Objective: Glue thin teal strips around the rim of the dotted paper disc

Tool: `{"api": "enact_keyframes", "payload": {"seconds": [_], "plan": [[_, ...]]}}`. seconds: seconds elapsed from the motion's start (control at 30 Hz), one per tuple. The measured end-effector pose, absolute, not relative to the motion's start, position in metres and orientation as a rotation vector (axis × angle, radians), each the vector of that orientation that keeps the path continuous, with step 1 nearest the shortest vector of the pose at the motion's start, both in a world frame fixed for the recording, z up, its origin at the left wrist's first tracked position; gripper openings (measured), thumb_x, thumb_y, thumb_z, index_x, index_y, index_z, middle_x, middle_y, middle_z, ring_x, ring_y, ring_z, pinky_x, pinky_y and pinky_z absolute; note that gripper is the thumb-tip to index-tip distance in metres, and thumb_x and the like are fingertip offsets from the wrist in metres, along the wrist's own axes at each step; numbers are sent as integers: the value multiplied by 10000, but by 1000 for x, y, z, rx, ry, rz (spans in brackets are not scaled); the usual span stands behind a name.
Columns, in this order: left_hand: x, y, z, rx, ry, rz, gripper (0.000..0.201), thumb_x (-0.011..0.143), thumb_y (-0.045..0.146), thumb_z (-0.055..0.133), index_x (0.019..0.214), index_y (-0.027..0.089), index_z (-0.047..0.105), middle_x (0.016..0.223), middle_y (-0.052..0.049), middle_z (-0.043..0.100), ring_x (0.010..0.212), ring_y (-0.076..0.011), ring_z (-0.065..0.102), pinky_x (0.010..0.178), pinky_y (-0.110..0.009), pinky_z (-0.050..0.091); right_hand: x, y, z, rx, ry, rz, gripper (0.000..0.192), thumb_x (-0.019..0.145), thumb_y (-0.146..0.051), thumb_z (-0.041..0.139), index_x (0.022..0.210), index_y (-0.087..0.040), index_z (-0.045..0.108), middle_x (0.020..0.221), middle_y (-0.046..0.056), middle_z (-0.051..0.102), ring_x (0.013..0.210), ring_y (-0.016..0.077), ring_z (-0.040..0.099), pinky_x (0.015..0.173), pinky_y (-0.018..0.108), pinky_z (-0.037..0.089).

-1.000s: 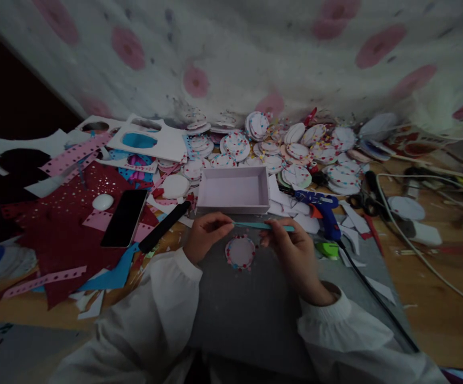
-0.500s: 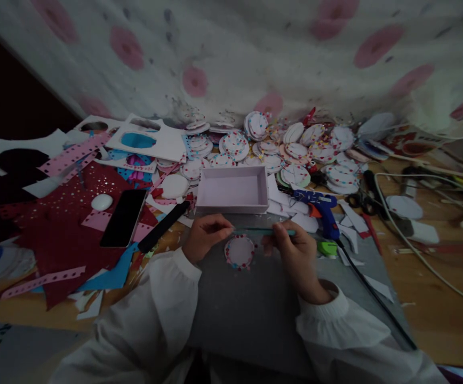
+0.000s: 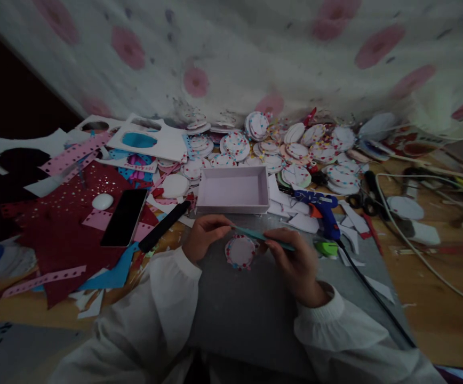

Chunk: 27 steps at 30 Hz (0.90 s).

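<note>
A pale curtain (image 3: 231, 53) with pink flowers hangs along the far side and bounds the wooden counter (image 3: 435, 304) there. On the counter, the grey mat (image 3: 251, 320) gives the widest working room: its surface runs from the beaded ring toward the person, between two white sleeves. Its right edge slants down to the lower right, with bare wood beyond.

On the left, the red sheet (image 3: 67, 234) and loose scraps crowd the counter. The shallow open box (image 3: 232, 209) stands just beyond the hands, its long near wall facing them, with little space between.

The right hand (image 3: 295, 261) comes in from the lower right, knuckles up, and grips a slim teal tool between thumb and fingers. The left hand (image 3: 205, 237) is bent inward, thumb and fingertips pinched at the tool's tip; anything between them is too small to tell.

The blue glue gun (image 3: 327, 210) lies beyond the right hand; the phone (image 3: 124, 217) lies to the left. The teal tool (image 3: 251, 232) slants downward to the right, above the far rim of the round beaded disc (image 3: 240, 252), which lies flat on the mat between the hands.
</note>
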<state>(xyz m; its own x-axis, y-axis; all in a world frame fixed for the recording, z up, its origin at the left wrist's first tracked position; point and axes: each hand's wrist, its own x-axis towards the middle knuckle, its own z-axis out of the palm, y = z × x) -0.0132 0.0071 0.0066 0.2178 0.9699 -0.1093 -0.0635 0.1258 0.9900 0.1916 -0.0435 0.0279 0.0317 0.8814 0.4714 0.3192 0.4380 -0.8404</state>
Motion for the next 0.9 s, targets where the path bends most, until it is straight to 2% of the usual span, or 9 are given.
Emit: {"api": "enact_keyframes", "payload": {"seconds": [0.13, 0.3, 0.5, 0.67, 0.9], "plan": [[-15, 8, 1, 1115, 977, 1041, 75, 645, 252, 731, 697, 199, 742, 704, -18, 693, 615, -129, 557, 585, -255, 444, 194, -46, 25, -1079, -1606, 515, 90, 874, -359, 652, 902, -277, 677, 731, 20, 732, 638, 187, 691, 553, 311, 531], [-16, 9, -8, 1021, 890, 1077, 176, 683, 336, 705, 795, 217, 770, 770, -30, 718, 528, -96, 462, 536, -260, 410, 196, -47, 21, -1058, -1625, 465, 93, 877, -326, 655, 958, -282, 664, 741, 21, 724, 681, 196, 700, 586, 319, 541], [-14, 9, 4, 1174, 1010, 1036, 129, 672, 306, 770, 677, 185, 725, 709, -22, 692, 673, -139, 598, 652, -262, 478, 196, -47, 23, -1041, -1750, 455, 111, 906, -350, 608, 965, -278, 668, 793, 41, 726, 673, 190, 698, 552, 302, 539], [-13, 9, 6, 1154, 1029, 1035, 174, 631, 338, 795, 674, 181, 731, 691, -28, 709, 641, -144, 602, 627, -262, 493, 195, -46, 24, -1010, -1707, 394, 84, 908, -281, 612, 988, -272, 638, 774, 26, 710, 665, 170, 690, 556, 278, 542], [-13, 8, 4, 1082, 1027, 1065, 112, 612, 269, 798, 658, 183, 743, 674, -9, 709, 627, -116, 602, 616, -221, 481, 194, -45, 23, -982, -1682, 407, 85, 918, -268, 597, 995, -248, 625, 739, 14, 689, 624, 155, 671, 529, 258, 529]]}}
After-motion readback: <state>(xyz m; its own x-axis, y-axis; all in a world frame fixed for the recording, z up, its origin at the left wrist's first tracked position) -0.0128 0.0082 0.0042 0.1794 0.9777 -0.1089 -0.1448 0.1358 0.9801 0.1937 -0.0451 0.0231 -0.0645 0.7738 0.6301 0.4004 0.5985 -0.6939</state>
